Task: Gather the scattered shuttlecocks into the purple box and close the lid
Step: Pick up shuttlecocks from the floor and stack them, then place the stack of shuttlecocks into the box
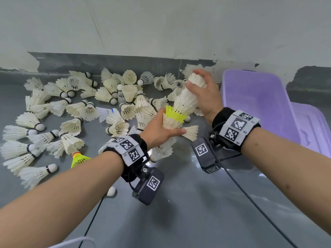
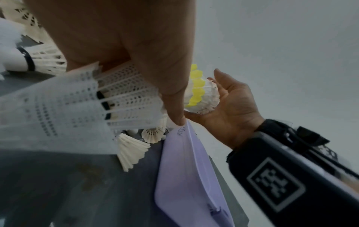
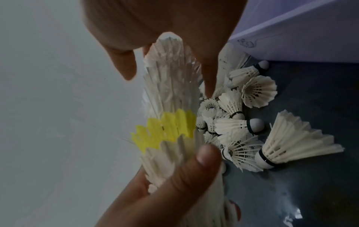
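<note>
While your left hand (image 1: pixel 159 130) grips the nested shuttlecock stack (image 1: pixel 184 102), your right hand (image 1: pixel 206 93) pinches its top. Just right of that grip stands the purple box (image 1: pixel 259 97).

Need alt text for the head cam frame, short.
Two hands hold a nested stack of shuttlecocks with one yellow skirt, left hand gripping its base, right hand its top. Dozens of loose white shuttlecocks lie on the grey floor to the left; the open purple box sits to the right by the wall.
</note>
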### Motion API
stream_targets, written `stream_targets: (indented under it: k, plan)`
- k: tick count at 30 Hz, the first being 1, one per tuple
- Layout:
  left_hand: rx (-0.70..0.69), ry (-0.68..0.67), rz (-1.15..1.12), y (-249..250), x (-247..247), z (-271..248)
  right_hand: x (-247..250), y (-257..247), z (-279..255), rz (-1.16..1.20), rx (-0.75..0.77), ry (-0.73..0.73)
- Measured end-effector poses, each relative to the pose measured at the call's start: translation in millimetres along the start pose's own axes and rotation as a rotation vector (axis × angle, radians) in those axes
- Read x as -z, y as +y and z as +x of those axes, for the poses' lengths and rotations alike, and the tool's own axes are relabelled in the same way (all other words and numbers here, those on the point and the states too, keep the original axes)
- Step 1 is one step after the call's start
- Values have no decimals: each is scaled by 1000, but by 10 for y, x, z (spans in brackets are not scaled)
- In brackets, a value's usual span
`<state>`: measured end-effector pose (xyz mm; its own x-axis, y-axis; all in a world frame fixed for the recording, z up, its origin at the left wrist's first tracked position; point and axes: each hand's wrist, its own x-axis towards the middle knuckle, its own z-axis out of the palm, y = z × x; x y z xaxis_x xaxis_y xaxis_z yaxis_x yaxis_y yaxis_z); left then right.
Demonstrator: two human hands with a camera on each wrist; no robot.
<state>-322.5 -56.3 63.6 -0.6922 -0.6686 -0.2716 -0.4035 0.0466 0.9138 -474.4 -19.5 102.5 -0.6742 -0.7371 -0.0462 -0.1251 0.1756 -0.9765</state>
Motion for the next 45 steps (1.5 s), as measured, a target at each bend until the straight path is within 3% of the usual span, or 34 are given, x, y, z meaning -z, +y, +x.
stream_targets:
  k: [4, 8, 17, 21, 25, 29, 33, 38, 42, 45]
  plan:
    - [100, -61, -153, 281, -163, 15, 217, 11, -6, 14, 31, 11]
    - [180, -3, -245, 605, -277, 76, 457, -81, 79, 63, -19, 61]
    - [97, -36, -404, 1104, -650, 440, 966, -335, 403, 88, 24, 219]
    - [104, -174, -502, 1278, -837, 712, 1303, -346, 553, 152, 41, 377]
    - [147, -389, -577, 1271, -1159, 1020, 1621, -186, 638, 18, 7, 507]
    - [162, -514, -578, 1270, -1430, 1209, 1912, 34, 700, -98, -40, 573]
    - [175, -526, -543, 1115, -1581, 1268, 1871, 151, 717, -178, -74, 572]
    - [145, -466, -423, 1009, -1588, 1224, 1819, 207, 801, -381, -34, 373]
    - [-16, -402, -8, 978, -1634, 1312, 1792, 316, 954, -476, -31, 242]
    - [-69, -325, 268, 926, -1727, 1394, 1737, 543, 1043, -425, -61, 236]
